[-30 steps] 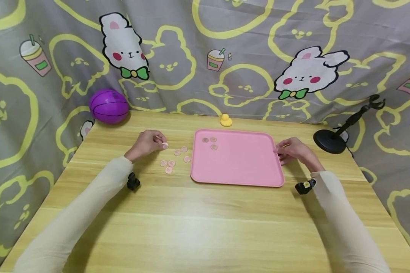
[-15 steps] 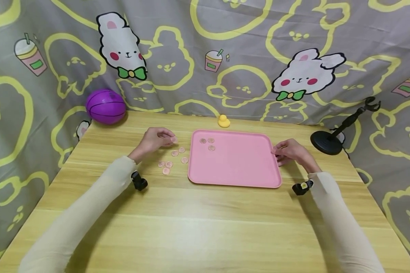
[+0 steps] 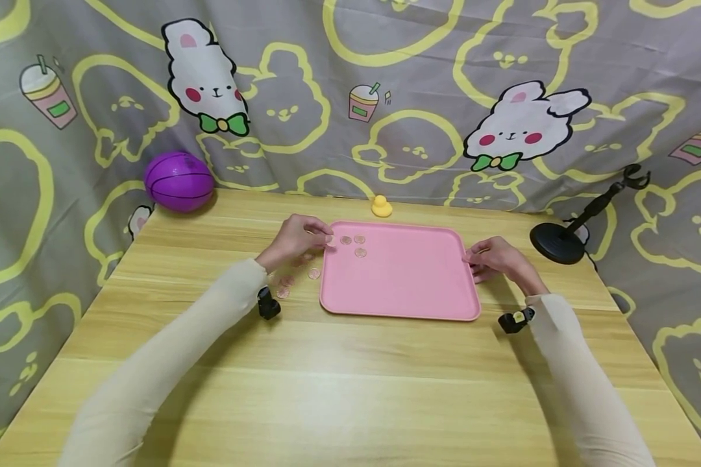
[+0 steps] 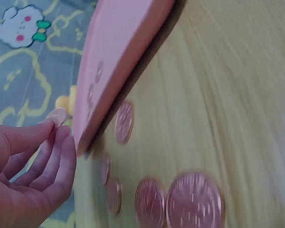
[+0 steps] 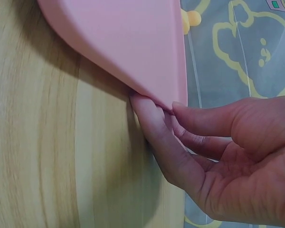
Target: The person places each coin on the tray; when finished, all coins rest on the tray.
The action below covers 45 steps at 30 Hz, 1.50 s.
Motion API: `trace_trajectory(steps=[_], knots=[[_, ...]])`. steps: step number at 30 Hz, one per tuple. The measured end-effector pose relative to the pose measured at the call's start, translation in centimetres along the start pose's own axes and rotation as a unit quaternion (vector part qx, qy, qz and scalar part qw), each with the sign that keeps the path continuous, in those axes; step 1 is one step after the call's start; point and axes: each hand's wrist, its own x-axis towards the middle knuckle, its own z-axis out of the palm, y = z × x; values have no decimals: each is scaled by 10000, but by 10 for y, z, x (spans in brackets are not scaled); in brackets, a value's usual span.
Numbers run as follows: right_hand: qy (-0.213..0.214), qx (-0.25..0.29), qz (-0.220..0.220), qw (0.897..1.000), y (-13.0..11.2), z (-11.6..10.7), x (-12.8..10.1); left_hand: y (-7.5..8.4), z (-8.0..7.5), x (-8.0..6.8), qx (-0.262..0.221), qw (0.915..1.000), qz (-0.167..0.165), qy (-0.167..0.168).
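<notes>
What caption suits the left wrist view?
Left hand pinches a coin near the tray; more coins lie on the table.

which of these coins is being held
The coin pinched in the left hand, near the far-left corner of the pink tray. The other visible coins lie on the tray or the wooden table.

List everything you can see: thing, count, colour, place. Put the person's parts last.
Tray: 1, pink, mid-table
Tray coins: 3, coppery, tray's far left area
Table coins: at least 5 (some hidden), coppery, left of tray
Held coin: 1, pale coppery, at tray's left edge
Rubber duck: 1, yellow, behind tray
Basketball: 1, purple, far left
Clamp stand: 1, black, far right
Wooden table: 1, light brown, beneath tray
Cartoon-print curtain: grey and yellow, background
Wrist cameras: 2, black, at wrists
Sleeves: 2, cream, forearms
Left hand: 1, bare, pinching coin
Right hand: 1, bare, gripping tray's right edge
</notes>
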Motion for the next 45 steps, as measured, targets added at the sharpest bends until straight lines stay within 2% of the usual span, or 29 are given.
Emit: trace_trajectory(steps=[10,18,24,32,45], knots=[[-33,-13,-27,10000,-1,1,4,6,23,8,392,9982,444,-89],[-21,-37,4,10000,0,3,4,9,34,11,134,9994,31,-327],[-7,-8,-22,10000,0,3,3,10,35,13,251,9994,44,-237],[-6,-36,-7,10000,-1,3,3,11,38,11,718,9973,-5,-163],[-36,-193,61,9998,-1,0,2,9,40,16,833,9960,67,-325]])
